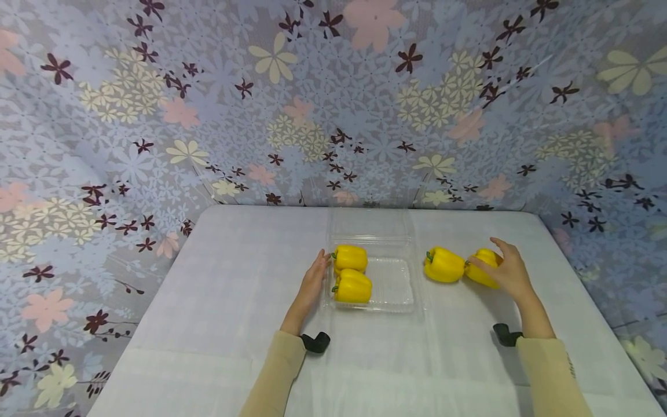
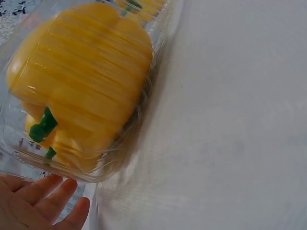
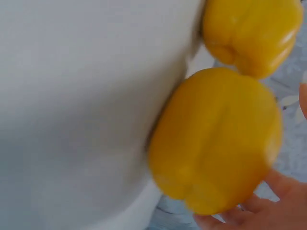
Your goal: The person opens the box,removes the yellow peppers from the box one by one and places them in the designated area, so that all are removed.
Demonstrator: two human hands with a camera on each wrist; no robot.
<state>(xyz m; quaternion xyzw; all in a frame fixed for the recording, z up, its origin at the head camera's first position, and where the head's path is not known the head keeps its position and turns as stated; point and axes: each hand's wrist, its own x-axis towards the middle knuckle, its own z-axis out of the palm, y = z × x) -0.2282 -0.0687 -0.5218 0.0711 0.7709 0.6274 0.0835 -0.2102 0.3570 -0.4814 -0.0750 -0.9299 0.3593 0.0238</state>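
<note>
A clear plastic clamshell box [image 1: 393,284] lies with its lid [image 1: 370,223] folded back, two yellow bell peppers in its left half, the nearer one [image 1: 353,287] in front of the other [image 1: 350,258]. Against the box's left wall my left hand [image 1: 311,282] rests with extended fingers, their tips [image 2: 67,184] at the plastic edge. To the right of the box, two more yellow peppers lie on the table. My right hand [image 1: 512,271] reaches around the outer pepper [image 3: 216,141], thumb and fingers spread apart; the fingers are partly behind it. The other loose pepper [image 1: 444,265] sits just left of it.
Everything stands on a table with a white cloth [image 1: 234,278]. A flower-patterned curtain [image 1: 312,104] hangs behind the table's far edge. Dark wrist-worn pieces [image 1: 315,343] show on both wrists.
</note>
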